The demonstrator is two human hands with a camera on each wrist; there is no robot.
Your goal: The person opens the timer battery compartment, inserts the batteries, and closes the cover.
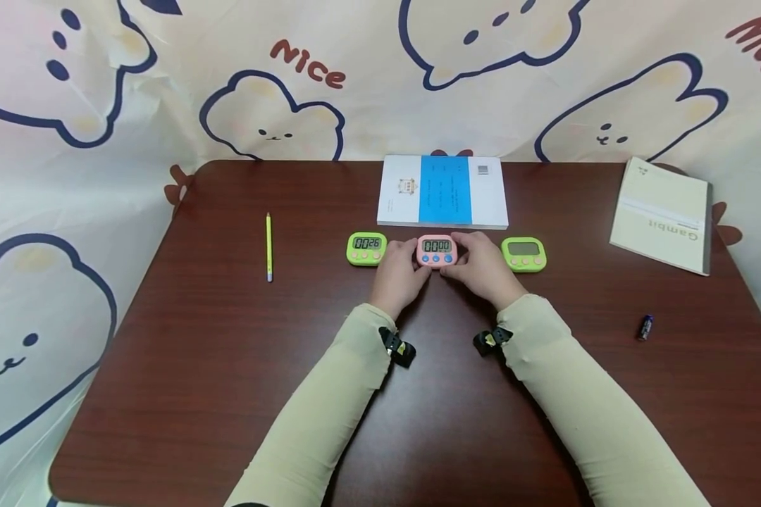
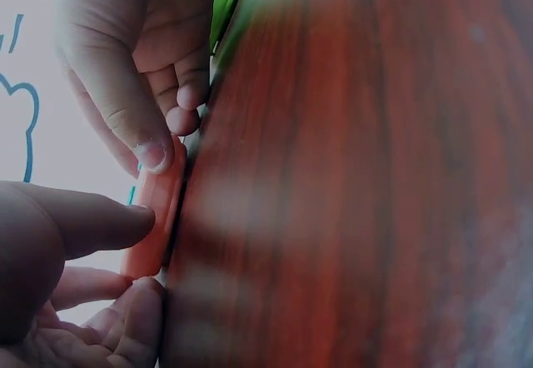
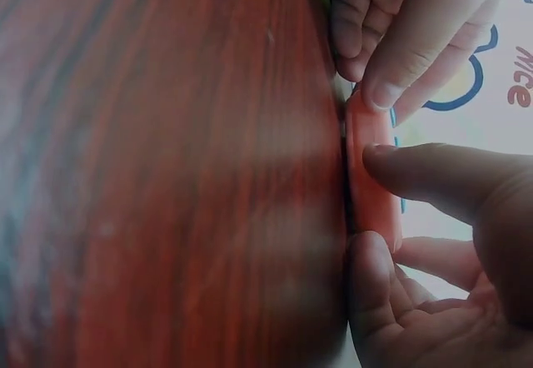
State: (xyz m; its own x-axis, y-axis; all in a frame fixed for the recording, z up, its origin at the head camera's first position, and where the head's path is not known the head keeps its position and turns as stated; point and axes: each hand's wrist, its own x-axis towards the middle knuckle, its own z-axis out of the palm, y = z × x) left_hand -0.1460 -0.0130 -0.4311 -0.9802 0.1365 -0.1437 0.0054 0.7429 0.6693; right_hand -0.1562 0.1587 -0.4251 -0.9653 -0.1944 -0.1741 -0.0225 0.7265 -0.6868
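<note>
Pinching the pink timer (image 1: 437, 251) from nine and three o'clock, left hand (image 1: 397, 279) and right hand (image 1: 482, 271) should squeeze evenly, avoiding its buttons.

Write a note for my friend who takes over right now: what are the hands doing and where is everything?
Left hand: fingers pinch the left side of the pink timer.
Right hand: fingers pinch its right side.
The pink timer lies on the table, in front of the book, display reading zeros.
Green timer to its left shows digits; the other green timer to its right looks blank.
Pencil far left, notebook far right, battery loose near the right edge.
Done: pink timer in both hands. Left: I would guess the blank timer and battery need attention.
</note>
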